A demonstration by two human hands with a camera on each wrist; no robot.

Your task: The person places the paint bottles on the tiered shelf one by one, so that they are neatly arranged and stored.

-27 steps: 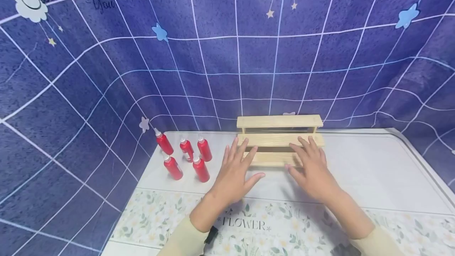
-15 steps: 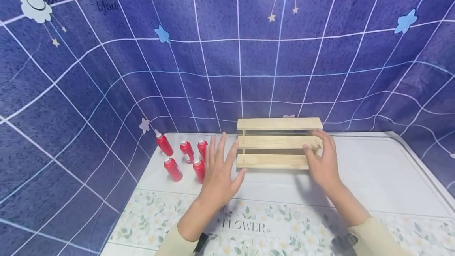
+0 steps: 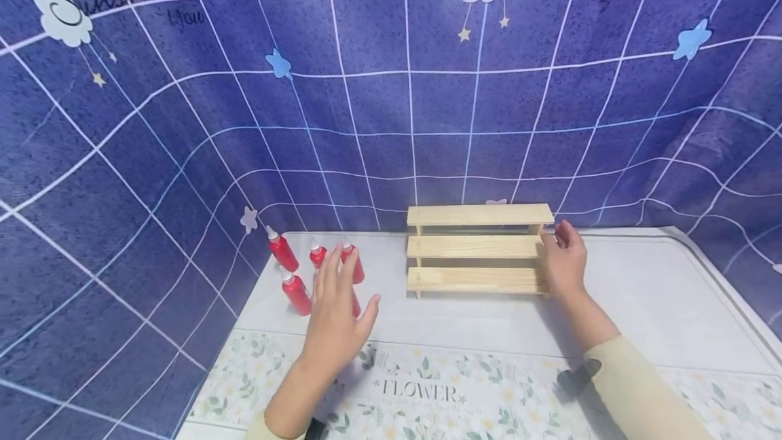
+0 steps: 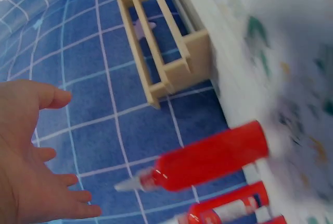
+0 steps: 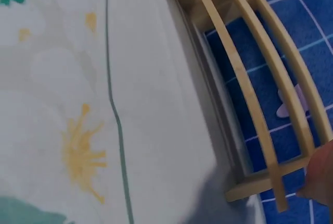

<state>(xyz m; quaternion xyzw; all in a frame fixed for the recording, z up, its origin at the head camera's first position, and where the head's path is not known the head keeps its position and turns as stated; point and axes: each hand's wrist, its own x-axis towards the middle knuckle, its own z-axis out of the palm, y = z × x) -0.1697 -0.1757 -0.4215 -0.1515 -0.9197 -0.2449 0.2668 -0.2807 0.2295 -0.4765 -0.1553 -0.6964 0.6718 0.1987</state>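
Observation:
Several red squeeze bottles (image 3: pixel 296 294) with white pointed nozzles stand together at the table's left. My left hand (image 3: pixel 332 321) hovers over their front right side, fingers spread, covering part of the nearest one. In the left wrist view that hand (image 4: pixel 41 156) is apart from the closest red bottle (image 4: pixel 213 156). A three-step wooden display rack (image 3: pixel 479 246) stands at the back middle. Beside its right end is my right hand (image 3: pixel 565 260), fingers loosely bent, thumb close to the middle step. The right wrist view shows a fingertip (image 5: pixel 320 174) right at the rack's end.
A blue gridded curtain (image 3: pixel 379 100) hangs behind and left of the white table (image 3: pixel 647 290). A flower-printed strip (image 3: pixel 452 386) crosses the table's front. The rack's back is close to the curtain.
My left hand has moved left from the rack to the bottles. My right hand has shifted right, from over the steps to the rack's right end. Rack and bottles stay put.

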